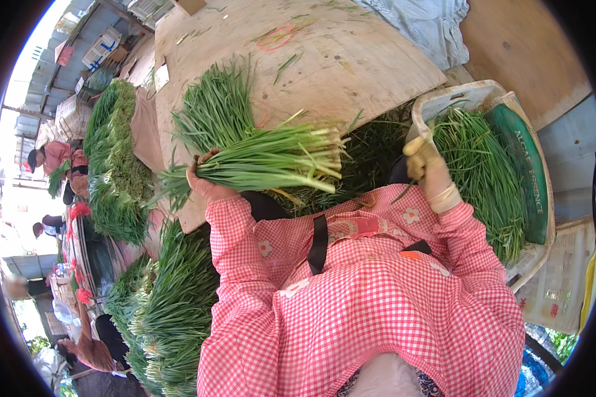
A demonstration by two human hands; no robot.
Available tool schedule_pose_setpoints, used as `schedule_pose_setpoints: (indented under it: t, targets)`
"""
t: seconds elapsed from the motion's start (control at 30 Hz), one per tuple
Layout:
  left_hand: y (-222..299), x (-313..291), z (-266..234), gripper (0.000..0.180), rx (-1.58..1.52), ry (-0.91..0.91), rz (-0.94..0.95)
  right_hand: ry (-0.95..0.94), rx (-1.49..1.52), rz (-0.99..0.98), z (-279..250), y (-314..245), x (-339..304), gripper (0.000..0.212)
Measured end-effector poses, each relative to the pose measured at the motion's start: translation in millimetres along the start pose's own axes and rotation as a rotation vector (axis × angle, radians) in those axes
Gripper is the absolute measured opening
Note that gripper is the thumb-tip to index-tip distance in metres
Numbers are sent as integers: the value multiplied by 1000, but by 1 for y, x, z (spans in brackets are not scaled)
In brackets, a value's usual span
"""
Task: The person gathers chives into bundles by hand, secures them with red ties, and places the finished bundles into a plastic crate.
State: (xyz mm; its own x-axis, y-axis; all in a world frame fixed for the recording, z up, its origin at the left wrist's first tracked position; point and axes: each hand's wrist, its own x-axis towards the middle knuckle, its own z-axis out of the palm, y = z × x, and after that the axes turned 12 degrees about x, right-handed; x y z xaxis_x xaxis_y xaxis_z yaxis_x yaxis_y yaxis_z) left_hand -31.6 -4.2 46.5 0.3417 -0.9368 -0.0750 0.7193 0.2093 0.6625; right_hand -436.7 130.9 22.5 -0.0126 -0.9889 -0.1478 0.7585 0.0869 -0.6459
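Note:
My left hand (204, 180) grips a thick bundle of green chives (265, 159), held level with the pale cut ends pointing right. A fan of loose chive leaves (215, 109) lies on the wooden board (351, 59) just beyond it. My right hand (427, 169), in a yellowish glove, is raised at the rim of a white crate (457, 96) full of loose chives (483, 172); its fingers are curled and I cannot tell whether it holds anything. Both sleeves are pink-and-white check.
Heaps of bundled chives lie to my left (116, 159) and lower left (172, 311). Red rubber bands (276, 36) rest on the far board beside a white cloth (430, 23). Other people (56, 159) work at the far left. Newspaper (563, 284) lies at the right.

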Motion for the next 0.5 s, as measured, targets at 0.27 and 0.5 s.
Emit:
schedule_pose_setpoints:
  t: [0.27, 0.5]
  targets:
    - [-29, -24, 11, 20, 135, 191, -204, 23, -605, 16, 77, 52, 29, 32]
    - [-41, -58, -5, 28, 297, 252, -463, 291, -95, -182, 65, 48, 70, 31]
